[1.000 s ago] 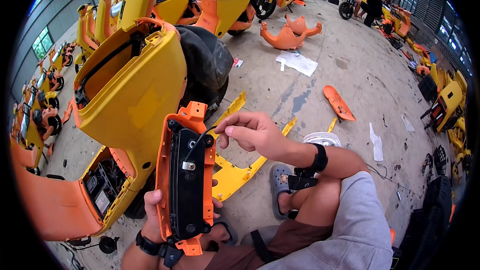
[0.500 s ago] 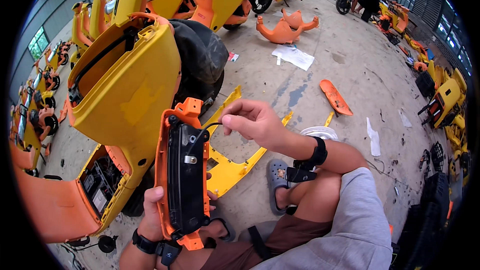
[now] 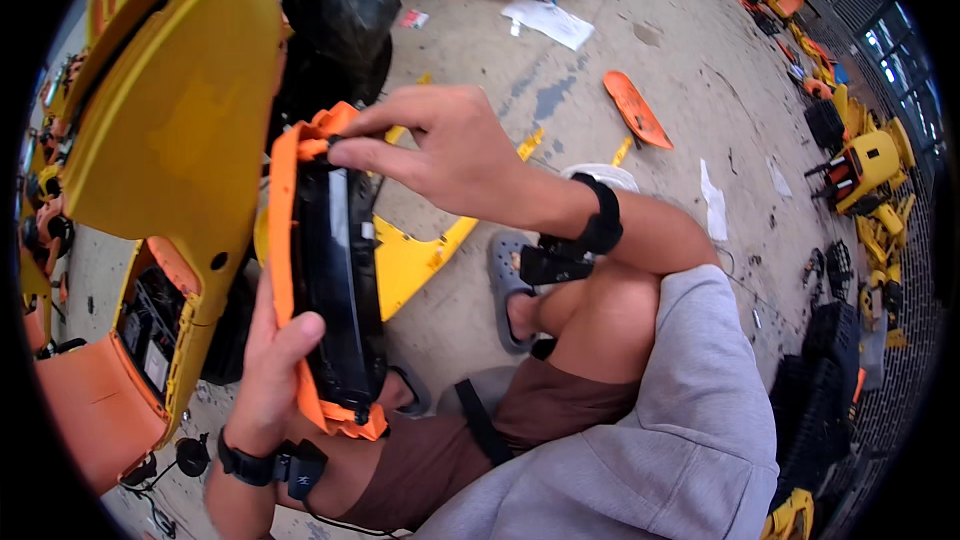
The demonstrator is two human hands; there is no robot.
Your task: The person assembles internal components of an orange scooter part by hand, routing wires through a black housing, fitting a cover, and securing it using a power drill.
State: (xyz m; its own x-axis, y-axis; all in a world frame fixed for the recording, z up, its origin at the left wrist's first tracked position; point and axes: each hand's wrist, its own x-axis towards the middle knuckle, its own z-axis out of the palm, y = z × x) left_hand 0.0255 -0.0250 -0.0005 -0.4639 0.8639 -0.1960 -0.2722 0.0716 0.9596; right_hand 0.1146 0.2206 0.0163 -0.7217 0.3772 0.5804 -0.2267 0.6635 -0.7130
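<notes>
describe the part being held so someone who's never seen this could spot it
Start at the big yellow scooter body filling the picture's upper left. Just right of it, the left hand holds a long part, with the right hand at its upper end. Unlike the all-yellow panel lying behind it, this part pairs an orange frame with a glossy black body.

Grey concrete floor (image 3: pixel 690 60) (stained in darker patches), dark wall (image 3: pixel 845 5), bright windows (image 3: pixel 905 52) at right
</notes>
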